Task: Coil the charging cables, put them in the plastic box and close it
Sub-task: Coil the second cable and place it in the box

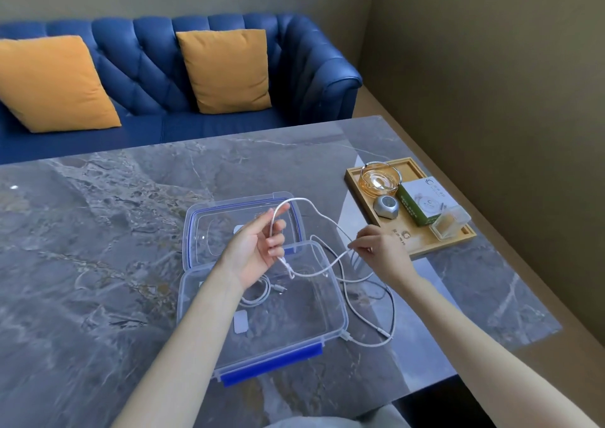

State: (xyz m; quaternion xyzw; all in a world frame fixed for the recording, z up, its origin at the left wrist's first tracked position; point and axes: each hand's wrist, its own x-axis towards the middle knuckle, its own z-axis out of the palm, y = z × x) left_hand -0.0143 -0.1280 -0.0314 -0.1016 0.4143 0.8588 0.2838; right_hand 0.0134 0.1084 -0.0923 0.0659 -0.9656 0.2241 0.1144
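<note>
held up over the open plastic box [327, 310] so the slack can hang free and loop without snagging. white cable [330, 221] pinched near one end by the left hand [255, 247], thumb and curled fingers [276, 242] closed round it, plug dangling just below the fingers toward the box. arching up from those fingers, then down and across to the right hand [376, 247], fingertips pressed together on the cable in a fine pinch, likely to feed the next loop. beyond the right fingers, trailing down onto the table [98, 231] and curling beside the box's right wall, far end lying loose near the front corner. probably early in the coil (barely one loop formed). under the left wrist, inside the box, a second cable [258, 293] already coiled and resting on the bottom. behind the left fingers, lid [209, 224] lying flat on the table, touching the box's far edge, ready for closing. past the right fingers, a wooden tray [425, 247] with small items.
</note>
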